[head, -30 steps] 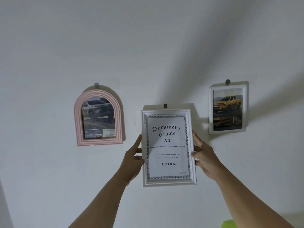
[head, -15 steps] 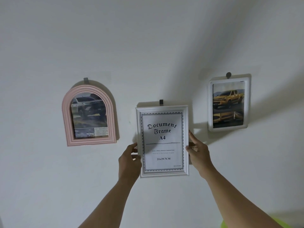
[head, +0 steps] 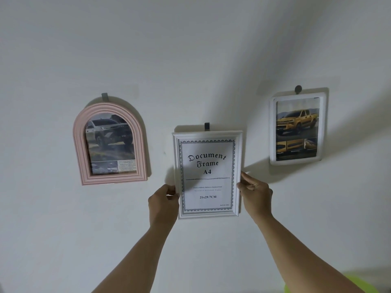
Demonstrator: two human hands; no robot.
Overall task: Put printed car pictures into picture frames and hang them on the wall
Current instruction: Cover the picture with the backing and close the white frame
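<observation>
Head view: both hands, left hand [head: 164, 200] and right hand [head: 256, 192], grip the white document frame [head: 207, 174] by its sides.

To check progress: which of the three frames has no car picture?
The middle white frame: it shows only a "Document Frame A4" sheet. The pink arched frame and the right white frame show cars.

We are looking at a matt wall [head: 190, 49], a ridged pink frame [head: 79, 149] with glossy glazing [head: 114, 146], and a smooth white document frame [head: 176, 161] holding matt printed paper [head: 207, 187].
</observation>
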